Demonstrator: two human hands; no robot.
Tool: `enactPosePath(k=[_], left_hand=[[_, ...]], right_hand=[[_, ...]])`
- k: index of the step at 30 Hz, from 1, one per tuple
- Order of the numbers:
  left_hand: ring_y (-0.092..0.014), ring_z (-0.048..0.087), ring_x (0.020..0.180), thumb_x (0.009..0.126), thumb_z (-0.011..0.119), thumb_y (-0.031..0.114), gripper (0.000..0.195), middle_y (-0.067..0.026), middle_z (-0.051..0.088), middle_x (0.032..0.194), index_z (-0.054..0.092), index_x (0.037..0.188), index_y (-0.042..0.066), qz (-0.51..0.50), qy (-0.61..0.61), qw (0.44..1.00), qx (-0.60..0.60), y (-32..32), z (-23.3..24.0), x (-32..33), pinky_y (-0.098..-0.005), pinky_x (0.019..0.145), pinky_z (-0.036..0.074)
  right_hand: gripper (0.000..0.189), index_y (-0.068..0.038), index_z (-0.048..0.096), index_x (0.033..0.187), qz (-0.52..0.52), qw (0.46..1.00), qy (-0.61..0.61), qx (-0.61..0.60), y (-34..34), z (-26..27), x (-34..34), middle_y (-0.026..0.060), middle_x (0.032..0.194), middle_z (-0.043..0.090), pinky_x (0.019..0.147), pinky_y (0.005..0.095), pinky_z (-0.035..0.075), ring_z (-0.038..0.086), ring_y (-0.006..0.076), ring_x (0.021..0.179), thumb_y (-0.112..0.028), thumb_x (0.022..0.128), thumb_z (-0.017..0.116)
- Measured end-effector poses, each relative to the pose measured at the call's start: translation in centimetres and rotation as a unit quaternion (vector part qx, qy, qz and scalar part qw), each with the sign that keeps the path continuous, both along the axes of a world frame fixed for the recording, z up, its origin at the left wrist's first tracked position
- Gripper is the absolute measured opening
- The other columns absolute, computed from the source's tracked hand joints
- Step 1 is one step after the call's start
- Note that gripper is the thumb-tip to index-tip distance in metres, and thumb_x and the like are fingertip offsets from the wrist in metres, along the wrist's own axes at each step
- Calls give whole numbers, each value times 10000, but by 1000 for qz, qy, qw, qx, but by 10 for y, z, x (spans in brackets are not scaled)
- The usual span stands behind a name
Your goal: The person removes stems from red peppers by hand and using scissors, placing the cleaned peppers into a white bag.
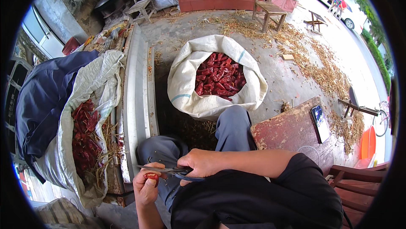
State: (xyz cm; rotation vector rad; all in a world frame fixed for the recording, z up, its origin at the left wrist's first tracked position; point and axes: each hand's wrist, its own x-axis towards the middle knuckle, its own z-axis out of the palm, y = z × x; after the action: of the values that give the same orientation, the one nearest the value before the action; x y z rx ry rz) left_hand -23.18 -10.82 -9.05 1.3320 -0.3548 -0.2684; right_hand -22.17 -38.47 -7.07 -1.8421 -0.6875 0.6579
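Observation:
My left hand (146,183) pinches a red chili pepper (151,177) whose cut, hollow end faces up. In my right hand (203,165) is a pair of scissors (173,171) with dark handles. Their blades point left, just above the pepper and across my left fingers. Beyond my knees stands a white woven sack (180,79) with its rim rolled down, filled with dried red chili peppers (220,76). To my left, a second woven sack (95,79) lies open, showing more red peppers (85,133) mixed with stems.
A metal truck-bed side (136,79) runs close along my left. At right, a worn red table (285,124) bears a smartphone (320,124). Cut stems (320,60) litter the concrete floor. Wooden chairs (269,5) stand farther back; a person (338,4) is by a white car (352,18).

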Motion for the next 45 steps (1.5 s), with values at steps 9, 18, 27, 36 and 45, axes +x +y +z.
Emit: enactPosePath(k=[9, 18, 27, 36, 45], left_hand=[[-168, 644, 956, 961, 529, 30, 213, -142, 650, 1171, 709, 1048, -45, 30, 24, 988, 148, 9, 36, -15, -305, 816, 533], [-96, 615, 791, 1014, 685, 160, 196, -37, 683, 895, 702, 1086, -22, 26, 137, 990, 29, 44, 7, -53, -256, 726, 518], [-98, 645, 789, 969, 713, 87, 236, -62, 707, 977, 659, 1180, -3, 204, 124, 971, 16, 73, 19, -67, -239, 668, 532], [-71, 629, 796, 861, 833, 70, 297, -27, 688, 941, 634, 1074, 11, 257, -18, 940, 224, 69, 29, -24, -244, 697, 530], [-391, 658, 1137, 920, 729, 297, 442, -217, 702, 1220, 667, 1233, -9, 468, -127, 673, 558, 180, 72, 83, -446, 1000, 498]], right_hand=[[364, 17, 675, 1194, -55, 997, -53, 25, 1, 11, 17, 133, 982, 697, 801, 362, 546, 689, 233, 879, -220, 920, 709], [225, -46, 661, 994, 14, 935, -351, -50, 91, 14, 45, 138, 965, 615, 734, 441, 555, 682, 332, 847, -215, 871, 745], [183, -54, 676, 1067, -34, 857, -514, 32, 207, 14, 78, 130, 1037, 665, 776, 408, 582, 694, 315, 905, -143, 909, 653], [277, -16, 738, 1066, -6, 988, -85, 130, 150, 29, 57, 160, 954, 729, 791, 380, 558, 713, 286, 858, -249, 917, 752], [412, 3, 649, 1233, -367, 882, -289, -58, -33, 8, 134, 166, 1063, 712, 758, 368, 575, 725, 258, 872, -226, 909, 762]])
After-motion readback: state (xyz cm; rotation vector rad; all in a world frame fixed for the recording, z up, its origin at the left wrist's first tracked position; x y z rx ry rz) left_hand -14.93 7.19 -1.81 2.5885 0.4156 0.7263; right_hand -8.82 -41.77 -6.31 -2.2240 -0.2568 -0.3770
